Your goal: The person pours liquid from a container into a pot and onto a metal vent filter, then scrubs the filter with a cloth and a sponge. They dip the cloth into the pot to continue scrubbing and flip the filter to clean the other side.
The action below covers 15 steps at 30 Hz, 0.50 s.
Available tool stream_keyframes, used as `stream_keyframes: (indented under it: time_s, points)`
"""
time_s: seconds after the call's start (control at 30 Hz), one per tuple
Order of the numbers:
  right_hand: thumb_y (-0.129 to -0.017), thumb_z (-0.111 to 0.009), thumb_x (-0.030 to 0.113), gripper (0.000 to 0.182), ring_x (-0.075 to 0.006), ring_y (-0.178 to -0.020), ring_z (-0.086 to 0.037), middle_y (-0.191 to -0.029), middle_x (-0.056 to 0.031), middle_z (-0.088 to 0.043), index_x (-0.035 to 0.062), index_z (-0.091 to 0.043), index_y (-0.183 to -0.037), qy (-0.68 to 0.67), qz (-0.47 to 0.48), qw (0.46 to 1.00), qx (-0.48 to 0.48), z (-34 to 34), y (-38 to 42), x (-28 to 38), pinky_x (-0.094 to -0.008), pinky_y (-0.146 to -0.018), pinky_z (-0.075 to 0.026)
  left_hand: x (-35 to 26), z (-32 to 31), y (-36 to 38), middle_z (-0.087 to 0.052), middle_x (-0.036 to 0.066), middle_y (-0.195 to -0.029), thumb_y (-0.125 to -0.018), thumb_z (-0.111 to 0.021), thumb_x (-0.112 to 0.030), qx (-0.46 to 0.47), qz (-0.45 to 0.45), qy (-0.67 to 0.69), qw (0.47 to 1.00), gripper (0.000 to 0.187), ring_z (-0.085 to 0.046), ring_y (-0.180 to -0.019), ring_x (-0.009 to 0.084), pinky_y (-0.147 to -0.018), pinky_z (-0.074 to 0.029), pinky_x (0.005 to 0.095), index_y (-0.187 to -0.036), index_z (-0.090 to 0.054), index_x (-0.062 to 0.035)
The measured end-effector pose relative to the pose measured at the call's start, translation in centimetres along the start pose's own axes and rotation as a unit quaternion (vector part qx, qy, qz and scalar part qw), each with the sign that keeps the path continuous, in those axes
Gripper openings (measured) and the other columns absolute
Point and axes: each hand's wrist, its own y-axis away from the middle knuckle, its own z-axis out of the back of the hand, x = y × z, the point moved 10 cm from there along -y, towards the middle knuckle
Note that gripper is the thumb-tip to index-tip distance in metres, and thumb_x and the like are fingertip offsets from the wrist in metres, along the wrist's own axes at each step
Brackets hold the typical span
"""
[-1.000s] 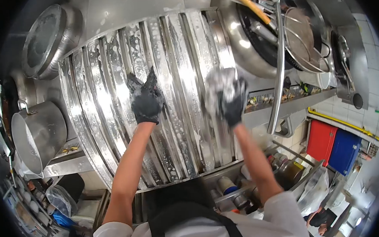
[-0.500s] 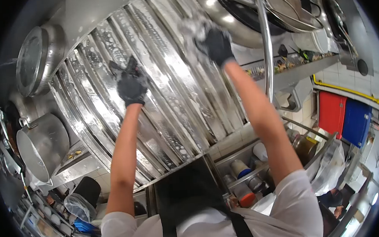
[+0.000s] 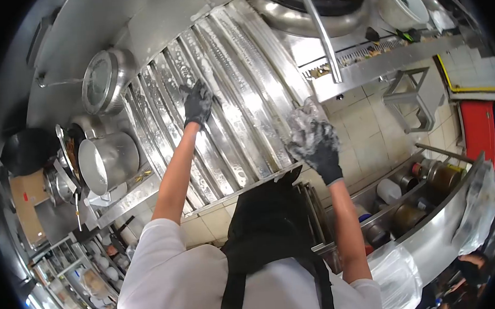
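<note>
A large ridged metal baffle filter (image 3: 227, 93), wet and streaked with suds, lies slanted across the metal sink counter in front of me. My left hand (image 3: 198, 105), in a black glove, rests on the ridges left of the middle, its fingers apart and holding nothing. Over the filter's right edge near its lower corner is my right hand (image 3: 322, 153), also black-gloved. Its fingers are closed round a foamy scrubbing pad (image 3: 308, 119); suds cover the pad and fingers, so the pad's exact kind is hard to make out.
At left stand a metal pot (image 3: 107, 163) and a lidded steel pan (image 3: 107, 81). A faucet pipe (image 3: 322, 36) hangs above a drain channel (image 3: 360, 54) with food scraps. A white bucket (image 3: 401, 4) is at upper right, a grey stool (image 3: 414, 99) on the floor below.
My right hand has moved with the scrubbing pad from the filter's upper right down to its lower right edge. My left hand stays on the ridges. The whole view has shifted with my head.
</note>
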Motion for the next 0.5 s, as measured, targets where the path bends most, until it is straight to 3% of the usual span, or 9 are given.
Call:
stream_keyframes:
  time_s: [0.03, 0.07, 0.13, 0.17, 0.27, 0.33, 0.4, 0.47, 0.5]
  points:
    - [-0.076, -0.064, 0.064, 0.096, -0.0450, -0.133, -0.033, -0.146, -0.0247, -0.034, 0.0081, -0.031, -0.147, -0.011, -0.040, 0.997, 0.060, -0.9, 0.6, -0.4, -0.0580, -0.104, -0.034, -2.3, 0.4, 1.8, -0.062, 0.015, -0.125, -0.091, -0.057, -0.017, 0.002, -0.026, -0.056, 0.998, 0.045, -0.061, -0.112, 0.0285, -0.098, -0.047, 0.0345, -0.135, -0.052, -0.0060]
    - [-0.076, -0.065, 0.061, 0.097, -0.0460, -0.135, -0.031, -0.149, -0.0269, -0.028, 0.0054, -0.029, -0.147, -0.026, 0.021, 0.998, -0.044, -0.8, 1.2, 0.0, -0.0584, -0.104, -0.033, -3.4, -0.3, 4.0, -0.062, 0.015, -0.125, -0.091, -0.057, -0.017, 0.003, -0.031, -0.053, 0.998, 0.045, -0.061, -0.112, 0.0285, -0.098, -0.047, 0.0345, -0.135, -0.052, -0.0060]
    - [-0.076, -0.066, 0.053, 0.091, -0.0471, -0.134, -0.032, -0.145, -0.0283, -0.032, 0.0032, -0.033, -0.144, -0.025, 0.037, 0.995, -0.090, -0.6, 1.0, 0.4, -0.0581, -0.104, -0.034, -6.7, 0.1, 8.6, -0.052, 0.018, -0.136, -0.094, -0.050, -0.021, -0.129, -0.111, -0.264, 0.949, 0.053, -0.046, -0.129, 0.0321, -0.100, -0.043, 0.0391, -0.145, -0.039, -0.0152]
    - [-0.076, -0.067, 0.051, 0.089, -0.0475, -0.133, -0.032, -0.144, -0.0288, -0.033, 0.0025, -0.034, -0.144, -0.023, 0.042, 0.993, -0.104, -0.6, 0.9, 0.6, -0.0579, -0.104, -0.034, -7.9, -0.4, 11.1, -0.052, 0.018, -0.136, -0.094, -0.050, -0.021, -0.126, -0.110, -0.260, 0.951, 0.053, -0.046, -0.129, 0.0321, -0.100, -0.043, 0.0391, -0.145, -0.039, -0.0152]
    - [-0.077, -0.065, 0.042, 0.077, -0.0466, -0.132, -0.035, -0.140, -0.0280, -0.041, 0.0015, -0.041, -0.139, -0.057, 0.051, 0.996, -0.055, -3.0, 0.5, 0.6, -0.0552, -0.105, -0.034, -14.7, -3.5, 17.5, -0.049, 0.018, -0.139, -0.085, -0.058, -0.021, -0.003, -0.139, -0.110, 0.984, 0.048, -0.042, -0.132, 0.0354, -0.108, -0.033, 0.0455, -0.133, -0.053, -0.0127]
    - [-0.079, -0.063, 0.041, 0.070, -0.0442, -0.132, -0.037, -0.134, -0.0264, -0.048, 0.0011, -0.047, -0.134, -0.146, -0.019, 0.981, -0.125, -4.3, 0.1, -1.1, -0.0524, -0.107, -0.032, -18.7, -5.8, 20.8, -0.047, 0.017, -0.140, -0.080, -0.064, -0.021, 0.071, -0.155, -0.005, 0.985, 0.045, -0.039, -0.134, 0.0376, -0.113, -0.027, 0.0497, -0.124, -0.063, -0.0111]
    - [-0.081, -0.062, 0.040, 0.068, -0.0426, -0.131, -0.039, -0.134, -0.0254, -0.049, 0.0016, -0.046, -0.136, -0.081, -0.041, 0.990, -0.105, -5.6, -1.1, -0.9, -0.0516, -0.110, -0.028, -21.7, -7.4, 23.3, -0.051, 0.016, -0.137, -0.080, -0.065, -0.025, 0.072, -0.223, -0.044, 0.971, 0.045, -0.036, -0.136, 0.0415, -0.111, -0.019, 0.0643, -0.122, -0.063, -0.0098]
    - [-0.084, -0.060, 0.040, 0.069, -0.0430, -0.131, -0.038, -0.137, -0.0266, -0.046, 0.0020, -0.044, -0.139, -0.059, -0.011, 0.990, -0.129, -5.0, -1.8, 0.0, -0.0520, -0.112, -0.024, -22.3, -9.8, 24.2, -0.055, 0.014, -0.130, -0.078, -0.066, -0.025, 0.126, -0.208, 0.000, 0.970, 0.039, -0.035, -0.136, 0.0421, -0.105, -0.013, 0.0744, -0.114, -0.066, -0.0092]
    - [-0.087, -0.057, 0.042, 0.070, -0.0431, -0.133, -0.037, -0.141, -0.0269, -0.043, 0.0030, -0.041, -0.142, -0.079, -0.030, 0.992, -0.089, -5.6, -2.9, -0.1, -0.0522, -0.114, -0.021, -22.3, -10.7, 24.8, -0.057, 0.013, -0.126, -0.078, -0.066, -0.025, 0.144, -0.204, 0.010, 0.968, 0.035, -0.034, -0.136, 0.0407, -0.102, -0.011, 0.0785, -0.109, -0.067, -0.0093]
